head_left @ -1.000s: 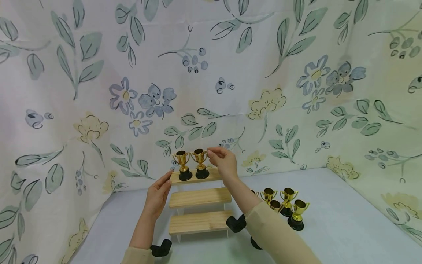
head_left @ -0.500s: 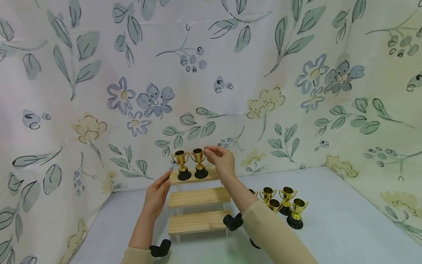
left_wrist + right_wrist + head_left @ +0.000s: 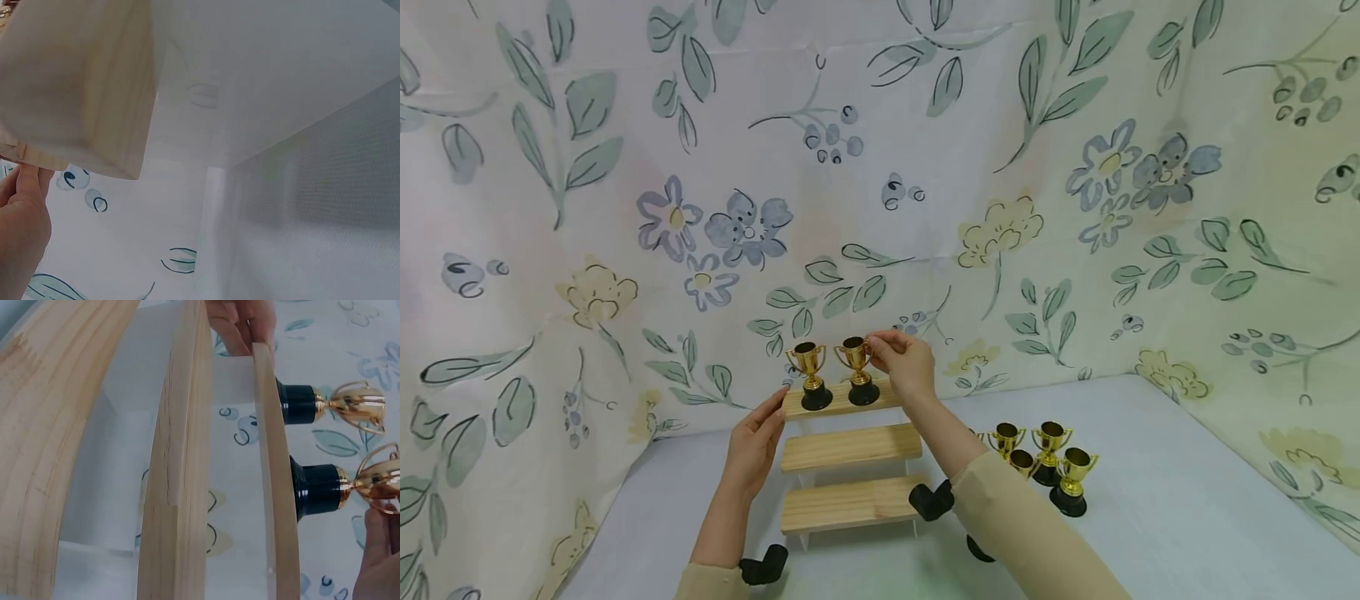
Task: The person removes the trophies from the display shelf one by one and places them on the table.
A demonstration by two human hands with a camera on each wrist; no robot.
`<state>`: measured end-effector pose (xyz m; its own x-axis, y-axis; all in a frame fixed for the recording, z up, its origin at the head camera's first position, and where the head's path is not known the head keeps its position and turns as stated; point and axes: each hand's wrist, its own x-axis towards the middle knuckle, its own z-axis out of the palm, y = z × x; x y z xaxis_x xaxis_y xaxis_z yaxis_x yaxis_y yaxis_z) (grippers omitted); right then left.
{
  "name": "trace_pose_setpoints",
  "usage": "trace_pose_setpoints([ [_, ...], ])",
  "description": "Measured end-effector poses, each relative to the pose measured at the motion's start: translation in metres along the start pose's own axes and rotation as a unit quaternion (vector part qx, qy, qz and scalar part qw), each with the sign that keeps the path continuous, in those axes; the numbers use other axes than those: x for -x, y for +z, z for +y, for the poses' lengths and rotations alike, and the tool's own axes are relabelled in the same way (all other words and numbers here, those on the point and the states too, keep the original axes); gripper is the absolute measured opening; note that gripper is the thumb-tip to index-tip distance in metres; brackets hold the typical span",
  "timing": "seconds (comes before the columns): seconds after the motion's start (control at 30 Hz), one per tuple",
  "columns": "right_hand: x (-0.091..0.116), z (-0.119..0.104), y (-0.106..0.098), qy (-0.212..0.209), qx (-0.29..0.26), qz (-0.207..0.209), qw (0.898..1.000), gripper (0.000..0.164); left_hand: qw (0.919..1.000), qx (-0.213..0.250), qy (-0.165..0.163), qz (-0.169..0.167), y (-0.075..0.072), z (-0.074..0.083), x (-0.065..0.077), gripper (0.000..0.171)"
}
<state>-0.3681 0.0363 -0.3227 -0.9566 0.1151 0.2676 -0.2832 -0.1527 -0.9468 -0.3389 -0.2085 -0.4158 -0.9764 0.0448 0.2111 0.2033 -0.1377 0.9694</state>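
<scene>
Two small gold trophy cups with black bases stand upright on the top wooden step [image 3: 840,400] of a three-step display stand. My right hand [image 3: 908,367] pinches the right-hand handle of the right trophy [image 3: 854,357] between thumb and fingertips. To its left, a little apart, is the left trophy [image 3: 808,362]. My left hand [image 3: 751,450] rests its fairly straight fingers on the left end of the top step. In the right wrist view, the right trophy [image 3: 322,487] has its base against the step, with the right hand [image 3: 381,550] at its cup.
Several more gold trophies [image 3: 1073,479] stand on the white table [image 3: 1180,500] right of the stand, partly hidden by the right forearm. The middle step [image 3: 850,447] and lower step [image 3: 850,504] are bare wood. A floral cloth [image 3: 880,208] hangs close behind the stand.
The right trophy has shifted slightly to the right, so the gap between the two trophies is wider. My right hand has moved with it; the left hand stays at the step's end.
</scene>
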Motion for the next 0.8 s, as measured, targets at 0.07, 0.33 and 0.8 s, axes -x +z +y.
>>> trace_pose_setpoints([
  [0.07,0.000,-0.001,-0.002,0.002,-0.002,0.005,1.000,0.018,1.0000,-0.001,0.001,-0.001,0.000,0.000,0.000,0.053],
  [0.33,0.002,-0.011,-0.017,0.005,-0.015,0.013,1.000,0.017,1.0000,0.005,-0.004,0.004,0.003,0.001,0.000,0.051],
  [0.8,0.019,-0.031,-0.057,-0.007,-0.029,-0.006,1.000,0.022,1.0000,0.004,-0.007,0.004,0.001,0.000,0.000,0.052],
])
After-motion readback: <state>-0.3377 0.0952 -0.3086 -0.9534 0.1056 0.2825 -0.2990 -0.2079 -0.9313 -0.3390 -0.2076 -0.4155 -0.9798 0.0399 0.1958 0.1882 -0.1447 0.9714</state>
